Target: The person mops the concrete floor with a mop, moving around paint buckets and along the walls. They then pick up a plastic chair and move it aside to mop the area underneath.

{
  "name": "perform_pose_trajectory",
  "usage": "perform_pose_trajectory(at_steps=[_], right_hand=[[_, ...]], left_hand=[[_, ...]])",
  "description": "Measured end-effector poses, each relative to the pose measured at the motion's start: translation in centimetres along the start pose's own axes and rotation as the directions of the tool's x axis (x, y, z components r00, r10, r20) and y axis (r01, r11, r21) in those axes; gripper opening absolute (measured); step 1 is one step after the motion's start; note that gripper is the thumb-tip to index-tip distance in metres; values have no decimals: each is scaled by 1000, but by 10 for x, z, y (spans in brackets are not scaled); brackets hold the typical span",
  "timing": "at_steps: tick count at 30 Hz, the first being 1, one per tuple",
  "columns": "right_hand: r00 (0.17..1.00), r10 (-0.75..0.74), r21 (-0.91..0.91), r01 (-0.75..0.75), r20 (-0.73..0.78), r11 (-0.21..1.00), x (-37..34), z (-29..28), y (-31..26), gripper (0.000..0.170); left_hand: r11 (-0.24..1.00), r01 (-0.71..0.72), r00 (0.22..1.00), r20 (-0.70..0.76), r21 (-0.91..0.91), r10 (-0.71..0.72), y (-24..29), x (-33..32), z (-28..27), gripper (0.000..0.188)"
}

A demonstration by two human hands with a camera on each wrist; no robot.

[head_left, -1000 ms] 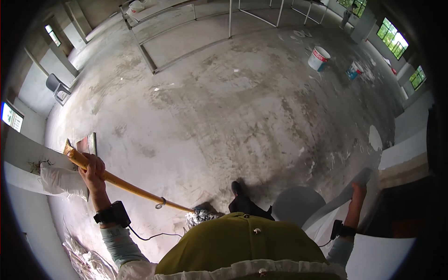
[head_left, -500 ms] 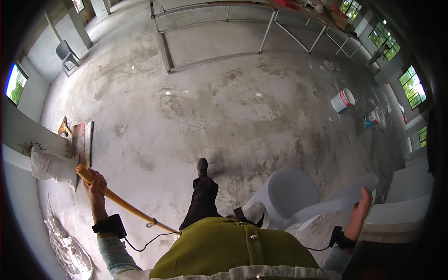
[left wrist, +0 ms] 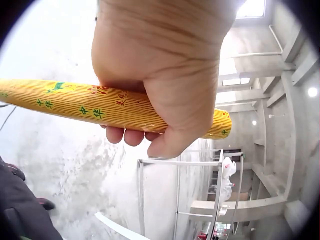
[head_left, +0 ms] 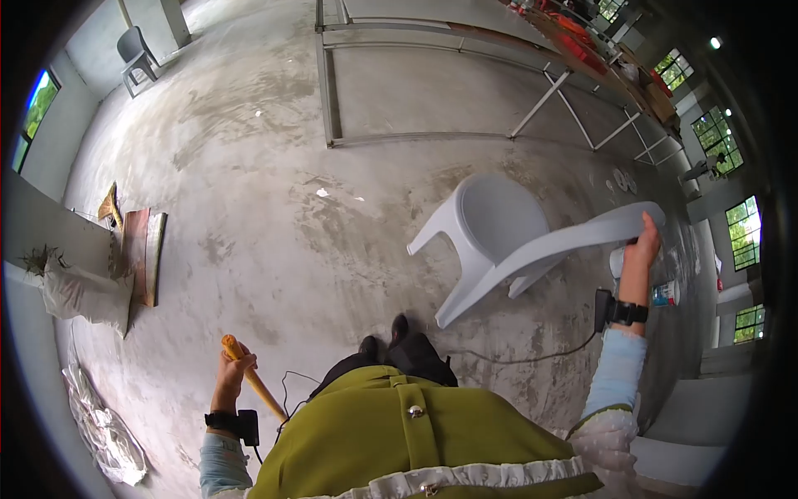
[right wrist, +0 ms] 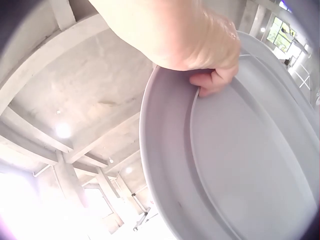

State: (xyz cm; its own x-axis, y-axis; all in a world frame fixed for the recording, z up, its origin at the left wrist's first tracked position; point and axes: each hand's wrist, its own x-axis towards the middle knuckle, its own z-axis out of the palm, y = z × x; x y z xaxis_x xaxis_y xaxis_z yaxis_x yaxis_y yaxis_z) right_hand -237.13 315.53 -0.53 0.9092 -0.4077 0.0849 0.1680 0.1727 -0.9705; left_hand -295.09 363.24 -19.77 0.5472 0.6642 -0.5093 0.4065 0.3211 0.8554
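My left hand (head_left: pixel 230 372) grips the upper end of a mop's yellow pole (head_left: pixel 264 392), down at the lower left. In the left wrist view, fingers and thumb wrap around the patterned handle (left wrist: pixel 75 102), its rounded end sticking out past the hand. The mop head is hidden behind the body. Over on the right, my right hand (head_left: pixel 640 258) holds a light grey plastic chair (head_left: pixel 501 218) by the top of its backrest. The right wrist view shows fingers curled over the backrest's rim (right wrist: pixel 250 150). The seat faces up, out in front of the feet.
A long metal-framed table (head_left: pixel 540 116) stands ahead. Behind the chair back are paint buckets (head_left: pixel 665 293). To the left lie boards (head_left: pixel 141 258), a white sack (head_left: pixel 87 291) and crumpled plastic sheeting (head_left: pixel 104 424) along the wall. Another grey chair (head_left: pixel 135 54) stands far left. A cable (head_left: pixel 524 359) crosses the floor.
The right hand has swung the chair forward and up from beside the body to in front. The left hand has drawn the mop pole lower and closer in. The view has turned right.
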Motion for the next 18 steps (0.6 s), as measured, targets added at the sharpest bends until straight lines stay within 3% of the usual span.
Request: perform_pose_trajectory(at_steps=[4,6,8,10,12,14,16,18], right_hand=[[994,73,-17,-72,81,997,75,152,52,22],[993,86,133,-96,79,986,96,226,85,24],[986,131,156,-146,107,977,114,298,114,25],[976,180,177,-200,126,964,128,361,144,26],[951,241,201,-279,193,939,140,417,166,26],[935,260,200,-309,240,930,140,467,187,25],[925,271,221,-332,267,917,138,503,206,25],[874,276,251,-394,400,884,136,526,235,24]], left_hand=[[997,62,991,-116,-55,-68,3,25,3,11],[995,90,981,-168,-49,-97,2,33,8,11],[986,150,960,-228,-69,-162,-1,48,18,11],[934,316,925,-272,166,-265,8,66,37,11],[913,397,900,-235,93,-367,20,73,66,13],[785,580,813,-218,217,-540,48,81,90,15],[779,590,804,-237,211,-545,49,95,93,15],[770,605,793,-246,204,-558,34,95,91,16]])
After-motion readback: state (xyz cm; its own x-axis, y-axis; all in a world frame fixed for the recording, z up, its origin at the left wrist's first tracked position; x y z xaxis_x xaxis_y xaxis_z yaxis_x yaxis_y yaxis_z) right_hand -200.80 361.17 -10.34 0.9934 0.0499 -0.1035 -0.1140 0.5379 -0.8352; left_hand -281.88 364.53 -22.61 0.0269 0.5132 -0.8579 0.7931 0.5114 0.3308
